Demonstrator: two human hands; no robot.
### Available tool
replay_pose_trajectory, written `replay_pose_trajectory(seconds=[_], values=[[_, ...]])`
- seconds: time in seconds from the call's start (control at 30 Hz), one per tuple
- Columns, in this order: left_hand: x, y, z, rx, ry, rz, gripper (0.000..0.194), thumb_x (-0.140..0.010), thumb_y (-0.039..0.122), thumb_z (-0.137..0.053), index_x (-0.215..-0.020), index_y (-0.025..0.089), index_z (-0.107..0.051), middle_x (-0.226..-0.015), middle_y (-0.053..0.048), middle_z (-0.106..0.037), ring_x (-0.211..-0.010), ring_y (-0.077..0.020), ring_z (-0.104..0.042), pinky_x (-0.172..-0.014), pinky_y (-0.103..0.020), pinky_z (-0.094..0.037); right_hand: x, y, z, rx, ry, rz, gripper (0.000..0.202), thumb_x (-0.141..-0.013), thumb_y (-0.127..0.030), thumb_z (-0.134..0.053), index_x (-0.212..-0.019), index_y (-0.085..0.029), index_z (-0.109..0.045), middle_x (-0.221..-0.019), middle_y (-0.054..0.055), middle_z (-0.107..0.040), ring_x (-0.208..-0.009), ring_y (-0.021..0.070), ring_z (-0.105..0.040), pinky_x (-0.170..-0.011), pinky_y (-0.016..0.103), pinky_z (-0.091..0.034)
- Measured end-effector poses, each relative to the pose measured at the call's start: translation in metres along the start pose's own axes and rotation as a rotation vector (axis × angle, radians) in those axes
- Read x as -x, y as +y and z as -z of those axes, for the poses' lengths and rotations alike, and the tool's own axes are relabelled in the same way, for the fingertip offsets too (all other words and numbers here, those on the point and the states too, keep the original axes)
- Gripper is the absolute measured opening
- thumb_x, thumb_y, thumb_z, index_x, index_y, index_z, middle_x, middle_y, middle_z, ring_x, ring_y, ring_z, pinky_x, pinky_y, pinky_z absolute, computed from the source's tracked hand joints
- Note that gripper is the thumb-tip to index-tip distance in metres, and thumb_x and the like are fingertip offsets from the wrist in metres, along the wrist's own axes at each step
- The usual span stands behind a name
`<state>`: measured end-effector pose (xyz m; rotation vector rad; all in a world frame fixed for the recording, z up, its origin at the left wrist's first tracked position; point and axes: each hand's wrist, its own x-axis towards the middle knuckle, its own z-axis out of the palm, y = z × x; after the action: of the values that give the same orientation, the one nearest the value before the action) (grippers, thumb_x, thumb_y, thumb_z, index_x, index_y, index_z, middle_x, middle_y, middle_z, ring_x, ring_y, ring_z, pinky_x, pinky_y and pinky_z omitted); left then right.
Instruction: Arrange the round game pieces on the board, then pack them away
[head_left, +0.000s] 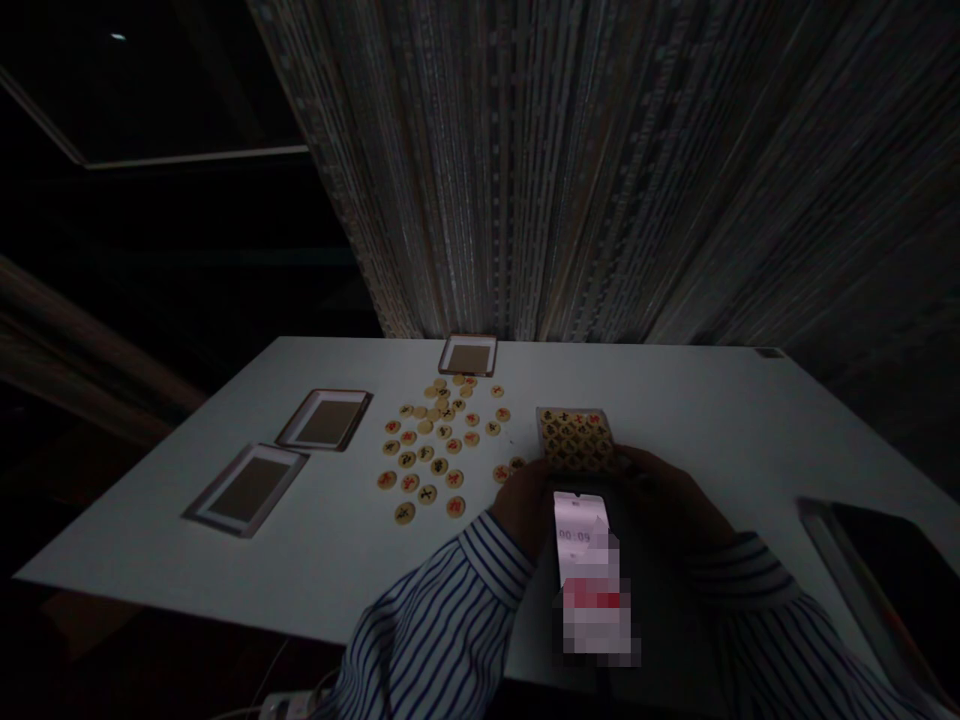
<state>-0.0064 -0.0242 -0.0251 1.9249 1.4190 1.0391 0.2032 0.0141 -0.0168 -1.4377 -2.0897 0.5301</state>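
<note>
Left sleeve (424, 620): long, pale fabric, dark blue lengthwise stripes.
Left cuff (497, 558): same fabric; stripes encircle wrist.
Right sleeve (787, 640): matching stripes, partly in shadow.
Right cuff (739, 570): striped around wrist.
Left hand (523, 500), right hand (667, 495): bare.

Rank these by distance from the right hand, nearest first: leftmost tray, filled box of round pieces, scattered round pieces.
From the right hand:
1. Filled box, at its fingers
2. Scattered round pieces, mid-table
3. Leftmost tray, beyond them, left
</note>
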Motion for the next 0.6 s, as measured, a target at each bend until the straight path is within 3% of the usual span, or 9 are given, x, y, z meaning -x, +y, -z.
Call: replay_pose_trajectory(seconds=[0.23, 0.6], values=[[-0.001, 0.003, 0.0, 0.012, 0.024, 0.008, 0.028, -0.08, 0.014, -0.045, -0.102, 0.017, -0.061, -0.101, -0.009, -0.067, -0.093, -0.0195, -0.063, -0.082, -0.032, -0.052, 0.002, -0.002, 0.0, -0.011, -0.003, -0.024, 0.036, -0.079, -0.032, -0.048, -0.112, -0.02, -0.056, -0.098, 0.01, -0.067, -0.08, 0.0222, -0.065, -0.063, 0.037, -0.056], [0.012, 0.015, 0.013, -0.047, 0.102, 0.023, 0.026, -0.081, 0.015, -0.047, -0.104, 0.017, -0.059, -0.102, -0.008, -0.067, -0.098, -0.0191, -0.061, -0.088, -0.035, -0.05, 0.0, -0.007, 0.005, 0.111, 0.244, 0.164, 0.032, -0.083, -0.04, -0.042, -0.096, -0.018, -0.059, -0.087, 0.011, -0.066, -0.068, 0.0198, -0.063, -0.058, 0.035, -0.053]])
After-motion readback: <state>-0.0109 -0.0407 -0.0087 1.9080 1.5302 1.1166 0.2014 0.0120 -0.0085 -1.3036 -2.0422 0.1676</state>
